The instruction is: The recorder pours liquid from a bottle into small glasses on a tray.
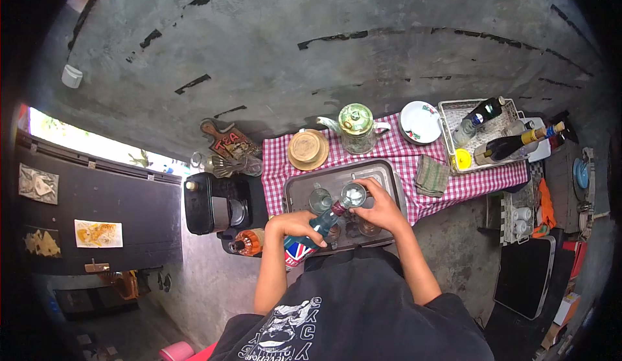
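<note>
My left hand (294,226) grips a blue-green glass bottle (318,226) with a Union Jack style label, tilted with its dark red neck up and to the right. In my right hand (384,209) is a clear drinking glass (354,194), its rim facing up towards me. The bottle's neck meets the near left side of this glass; whether liquid flows cannot be made out. Below both hands lies a dark rectangular tray (376,174) on a pink checkered cloth (276,164). A clear glass mug (320,200) stands on it left of the held glass, and another glass (369,227) sits under my right wrist.
Behind the tray stand a green-lidded teapot (357,127), a wooden lidded piece (307,148) and white plates (421,121). A wicker basket (461,112) with several bottles is at right, near a folded cloth (432,176). An orange bottle (250,242) and black appliance (204,205) stand left.
</note>
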Action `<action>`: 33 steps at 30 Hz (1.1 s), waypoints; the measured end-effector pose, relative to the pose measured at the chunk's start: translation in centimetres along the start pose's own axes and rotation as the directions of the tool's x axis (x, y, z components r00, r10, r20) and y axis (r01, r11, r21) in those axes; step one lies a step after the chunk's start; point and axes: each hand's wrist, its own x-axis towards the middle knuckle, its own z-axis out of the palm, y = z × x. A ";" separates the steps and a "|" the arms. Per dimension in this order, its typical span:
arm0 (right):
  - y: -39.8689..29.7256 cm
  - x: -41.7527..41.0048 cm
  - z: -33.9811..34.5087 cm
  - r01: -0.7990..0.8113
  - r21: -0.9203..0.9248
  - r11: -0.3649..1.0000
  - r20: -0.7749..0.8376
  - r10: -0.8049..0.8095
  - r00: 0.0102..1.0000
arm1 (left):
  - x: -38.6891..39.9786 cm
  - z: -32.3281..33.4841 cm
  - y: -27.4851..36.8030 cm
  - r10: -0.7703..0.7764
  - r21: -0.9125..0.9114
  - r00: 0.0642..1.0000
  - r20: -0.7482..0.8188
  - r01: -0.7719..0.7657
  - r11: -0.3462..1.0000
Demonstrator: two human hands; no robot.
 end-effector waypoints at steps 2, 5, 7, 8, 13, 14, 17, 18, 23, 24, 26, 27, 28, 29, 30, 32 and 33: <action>-0.3 0.0 0.0 -0.007 -0.014 1.000 -0.013 0.007 1.000 | 0.1 -0.2 0.0 0.013 0.007 1.000 0.007 -0.013 1.000; -0.7 -0.1 0.0 0.008 -0.007 1.000 -0.016 -0.008 1.000 | -0.2 -0.5 0.0 0.042 0.001 0.999 0.019 -0.042 0.999; -1.0 -0.1 0.1 0.017 0.025 1.000 -0.026 -0.017 1.000 | -0.3 -0.6 0.0 0.060 -0.008 0.998 0.029 -0.060 0.998; -1.3 -0.2 0.2 0.009 0.027 1.000 -0.032 -0.008 0.999 | -0.4 -0.7 -0.1 0.062 -0.014 0.998 0.030 -0.062 0.998; -2.7 -0.5 0.6 -0.002 0.025 1.000 -0.068 0.004 0.998 | -1.1 -1.2 -0.3 0.157 -0.026 0.987 0.043 -0.156 0.987; -3.2 -0.5 0.7 -0.005 0.025 1.000 -0.072 0.007 0.997 | -1.1 -1.2 -0.8 0.186 -0.024 0.982 0.033 -0.185 0.982; -4.5 -0.4 0.9 -0.004 0.013 1.000 -0.092 0.005 0.996 | -2.0 -1.8 -0.6 0.214 -0.006 0.977 0.026 -0.213 0.977; -5.1 -0.4 1.1 0.011 0.002 1.000 -0.106 -0.011 0.994 | -2.4 -1.9 -0.5 0.210 0.007 0.978 0.018 -0.210 0.978; -7.5 -0.2 2.1 0.047 -0.025 0.999 -0.162 -0.050 0.986 | -3.5 -2.6 -1.6 0.307 0.008 0.951 -0.033 -0.307 0.952; -8.0 -0.2 2.4 0.056 -0.028 0.998 -0.180 -0.060 0.982 | -4.0 -2.8 -1.6 0.315 0.041 0.947 -0.062 -0.313 0.949; -8.9 0.0 3.0 0.065 -0.036 0.997 -0.200 -0.071 0.977 | -4.5 -3.1 -2.0 0.356 0.059 0.930 -0.086 -0.352 0.934; -9.3 0.1 3.2 0.073 -0.028 0.997 -0.193 -0.077 0.978 | -4.7 -3.2 -2.3 0.394 0.076 0.912 -0.112 -0.388 0.919; -9.6 0.2 3.5 0.082 -0.020 0.996 -0.185 -0.084 0.979 | -4.9 -3.4 -2.5 0.400 0.075 0.910 -0.110 -0.394 0.916; -9.9 0.3 3.8 0.081 -0.027 0.996 -0.186 -0.084 0.979 | -5.1 -3.6 -2.8 0.417 0.083 0.901 -0.118 -0.409 0.909; -10.2 0.5 4.2 0.074 -0.007 0.997 -0.184 -0.074 0.980 | -5.3 -3.7 -3.1 0.432 0.088 0.893 -0.128 -0.424 0.901; -10.6 0.9 5.0 0.067 0.007 0.998 -0.178 -0.065 0.982 | -5.8 -4.1 -3.7 0.450 0.093 0.881 -0.147 -0.441 0.893; -10.6 1.0 5.5 0.072 0.011 0.997 -0.185 -0.069 0.980 | -6.0 -4.2 -4.2 0.462 0.098 0.871 -0.167 -0.452 0.887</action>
